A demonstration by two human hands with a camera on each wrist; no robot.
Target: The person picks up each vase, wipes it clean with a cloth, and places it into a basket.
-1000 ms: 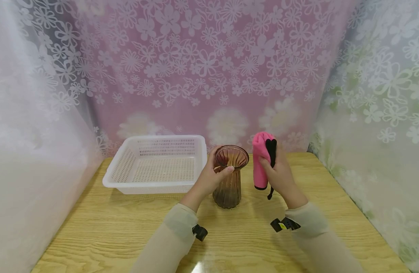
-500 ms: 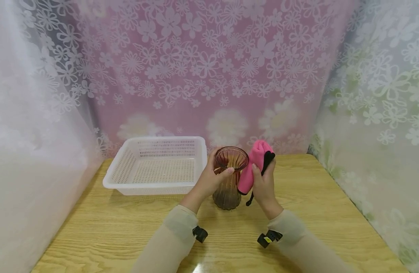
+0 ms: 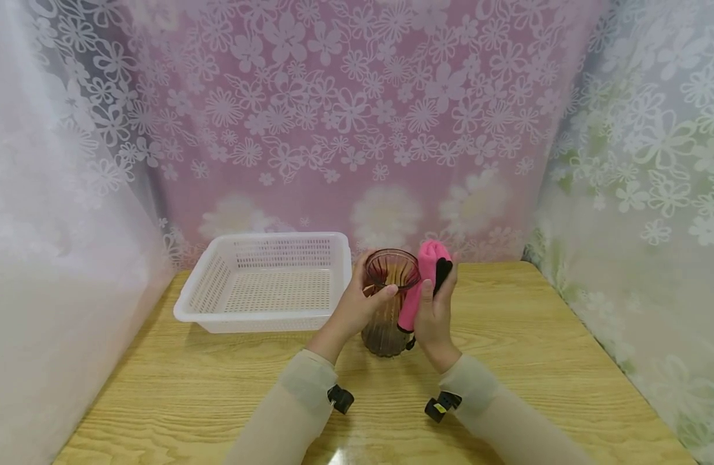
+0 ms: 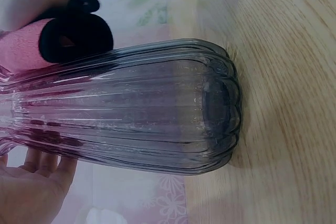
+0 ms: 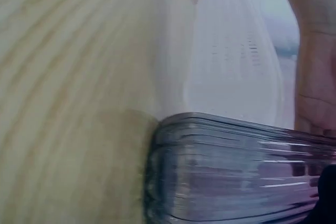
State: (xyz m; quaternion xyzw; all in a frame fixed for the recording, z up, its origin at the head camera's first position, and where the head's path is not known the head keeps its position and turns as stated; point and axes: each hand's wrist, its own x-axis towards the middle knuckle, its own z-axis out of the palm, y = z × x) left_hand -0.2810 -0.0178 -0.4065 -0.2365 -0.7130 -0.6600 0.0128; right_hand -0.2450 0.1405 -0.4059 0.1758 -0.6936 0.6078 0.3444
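Note:
A ribbed glass vase (image 3: 386, 332), purplish at its flared top and smoky toward the base, stands upright on the wooden table. My left hand (image 3: 352, 309) grips its neck from the left, thumb across the front just under the rim. In my right hand (image 3: 434, 323) is a rolled pink cloth (image 3: 431, 252) with black edging and a black cord. The roll lies along the vase's right side below the rim. From the left wrist view, the cloth's round black-edged end (image 4: 76, 38) overlaps the vase wall. The right wrist view shows the vase's lower body (image 5: 226, 171).
A white perforated plastic basket (image 3: 258, 316) stands on the table (image 3: 217, 387) to the left of the vase. Flowered curtains (image 3: 357, 116) hang behind the table and on both sides. Each sleeve carries a black wrist strap device (image 3: 341, 398).
My right hand has brought the rolled pink cloth leftward from apart to the vase's right side, tilting it and turning it back nearer upright. My left hand and the vase have stayed put.

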